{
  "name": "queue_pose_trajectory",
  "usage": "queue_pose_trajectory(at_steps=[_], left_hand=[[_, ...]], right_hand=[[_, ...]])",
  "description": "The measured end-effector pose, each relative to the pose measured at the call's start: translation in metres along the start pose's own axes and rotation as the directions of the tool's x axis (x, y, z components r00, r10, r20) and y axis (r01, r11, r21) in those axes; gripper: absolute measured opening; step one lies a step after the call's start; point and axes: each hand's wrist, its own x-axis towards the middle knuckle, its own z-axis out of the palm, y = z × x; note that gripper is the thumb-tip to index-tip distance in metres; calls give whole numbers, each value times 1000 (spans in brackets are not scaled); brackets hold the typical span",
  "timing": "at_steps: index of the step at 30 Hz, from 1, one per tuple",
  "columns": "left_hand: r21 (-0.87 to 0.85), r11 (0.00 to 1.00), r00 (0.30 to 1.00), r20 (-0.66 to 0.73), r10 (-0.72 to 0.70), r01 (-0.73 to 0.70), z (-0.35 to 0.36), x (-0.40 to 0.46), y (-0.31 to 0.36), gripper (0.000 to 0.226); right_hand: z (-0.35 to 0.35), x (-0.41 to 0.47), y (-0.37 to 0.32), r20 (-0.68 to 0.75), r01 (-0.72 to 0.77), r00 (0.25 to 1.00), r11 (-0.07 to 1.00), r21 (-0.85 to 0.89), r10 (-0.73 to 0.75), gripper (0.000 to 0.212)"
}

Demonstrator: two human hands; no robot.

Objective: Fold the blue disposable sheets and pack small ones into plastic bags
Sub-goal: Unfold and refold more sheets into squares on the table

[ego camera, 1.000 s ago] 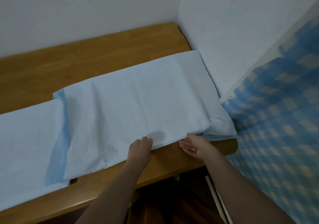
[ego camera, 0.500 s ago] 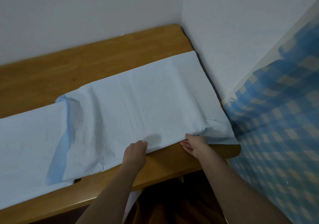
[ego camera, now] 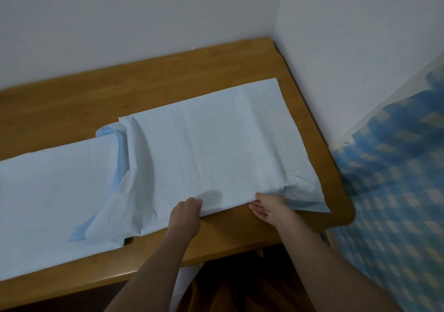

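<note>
A long pale blue disposable sheet [ego camera: 216, 153] lies along the wooden table [ego camera: 149, 80], its right part doubled back over itself with a ridge near the middle. My left hand [ego camera: 186, 212] grips the near edge of the folded layer, fingers curled over it. My right hand [ego camera: 270, 206] is palm up at the same edge further right, fingers tucked under the top layer. The left stretch of the sheet [ego camera: 52, 191] lies flat and single.
The table stands in a corner between two white walls [ego camera: 348, 35]. A blue checked cloth [ego camera: 396, 179] hangs or lies to the right of the table. Dark floor and brown fabric [ego camera: 240, 292] show below the front edge.
The folded layer has been pulled to the right: its left end has bunched into a ridge and shifted right. Both hands stay at the near edge.
</note>
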Motion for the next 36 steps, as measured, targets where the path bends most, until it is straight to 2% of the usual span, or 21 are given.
queue_pose_trajectory(at_steps=[22,28,34,36], left_hand=[[12,1000,1000,11,-28,28,-8,-14,-64,23],[24,998,998,26,-50,50,-11,-16,-83,23],[82,995,993,96,-70,63,-17,-12,-84,29],[117,991,988,132,-84,69,-21,-7,-75,24]], right_hand=[[62,-21,19,27,-41,999,996,-74,43,21],[75,-28,21,41,-110,992,985,-131,116,18],[59,-28,14,14,-113,993,991,-77,115,30],[48,-28,9,-1,-93,996,992,-85,93,39]])
